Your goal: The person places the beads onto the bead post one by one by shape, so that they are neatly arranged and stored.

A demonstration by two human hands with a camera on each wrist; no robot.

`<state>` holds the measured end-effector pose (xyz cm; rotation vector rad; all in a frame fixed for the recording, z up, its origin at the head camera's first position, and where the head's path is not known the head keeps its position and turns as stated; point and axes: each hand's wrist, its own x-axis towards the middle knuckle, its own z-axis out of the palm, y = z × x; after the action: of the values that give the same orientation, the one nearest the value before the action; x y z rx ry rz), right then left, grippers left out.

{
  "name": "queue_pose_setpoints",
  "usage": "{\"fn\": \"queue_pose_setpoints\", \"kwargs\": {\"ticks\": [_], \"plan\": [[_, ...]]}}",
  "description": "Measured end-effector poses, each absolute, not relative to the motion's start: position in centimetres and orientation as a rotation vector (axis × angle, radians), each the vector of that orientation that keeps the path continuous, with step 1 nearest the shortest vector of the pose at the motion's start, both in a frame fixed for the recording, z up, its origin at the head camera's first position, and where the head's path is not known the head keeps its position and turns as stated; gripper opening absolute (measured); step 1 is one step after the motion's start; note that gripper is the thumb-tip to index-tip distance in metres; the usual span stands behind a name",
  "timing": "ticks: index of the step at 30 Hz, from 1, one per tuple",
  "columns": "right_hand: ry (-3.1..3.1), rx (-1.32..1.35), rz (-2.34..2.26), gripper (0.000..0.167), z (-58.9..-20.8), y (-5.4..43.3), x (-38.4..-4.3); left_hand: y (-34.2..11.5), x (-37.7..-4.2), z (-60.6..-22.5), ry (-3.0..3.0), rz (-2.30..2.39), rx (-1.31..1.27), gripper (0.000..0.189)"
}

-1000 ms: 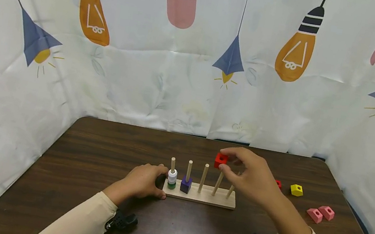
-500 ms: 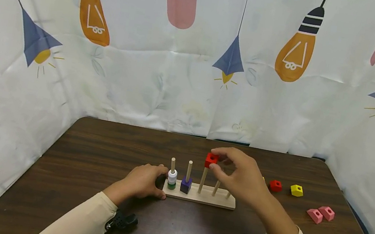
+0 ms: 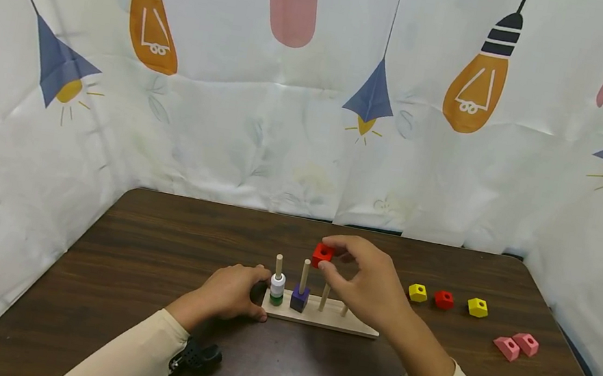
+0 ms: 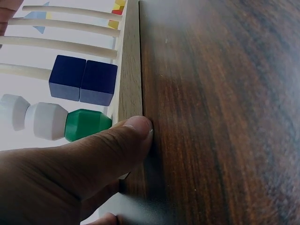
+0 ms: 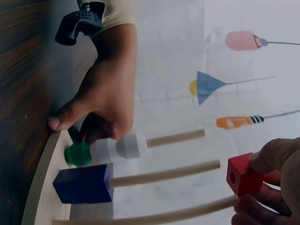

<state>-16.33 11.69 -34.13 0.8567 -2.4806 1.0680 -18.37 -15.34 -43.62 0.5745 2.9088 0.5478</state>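
A wooden peg board point(image 3: 345, 324) stands on the table, with several upright pegs. My left hand point(image 3: 228, 291) grips its left end, the thumb point(image 4: 133, 129) on the front edge in the left wrist view. On the leftmost peg sit two white beads point(image 5: 117, 149) above a green bead point(image 5: 77, 153). The second peg point(image 5: 164, 174) carries two dark purple blocks point(image 4: 82, 80), stacked. My right hand point(image 3: 366, 280) pinches a red block point(image 3: 322, 255) with a hole in it, between thumb and fingers. The block is near the second peg's tip, apart from it. The hand partly hides the right-hand pegs.
Right of the board lie a yellow block point(image 3: 418, 292), another red block point(image 3: 443, 300) and a second yellow block point(image 3: 478, 307) in a row. Two pink blocks point(image 3: 506, 348) lie nearer the table's right edge. A printed white curtain point(image 3: 296, 148) hangs behind the dark wooden table point(image 3: 152, 230).
My right hand has moved left with the red block, from above the fourth peg past the third toward the second. Blocks behind it have come into view. The left hand has stayed put.
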Motion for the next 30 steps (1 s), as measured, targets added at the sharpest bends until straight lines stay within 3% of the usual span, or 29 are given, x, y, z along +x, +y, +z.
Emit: {"fn": "queue_pose_setpoints", "kwargs": {"ticks": [20,30], "plan": [[-2.502,0.76,1.182,0.036,-34.6,9.1,-15.9,-15.3,-18.4,-43.5,2.897,0.541,0.552,0.052],[-2.549,0.712,1.16,0.045,-36.4,8.6,-15.8,-15.4,-18.4,-43.6,2.909,0.562,0.58,0.051]]}}
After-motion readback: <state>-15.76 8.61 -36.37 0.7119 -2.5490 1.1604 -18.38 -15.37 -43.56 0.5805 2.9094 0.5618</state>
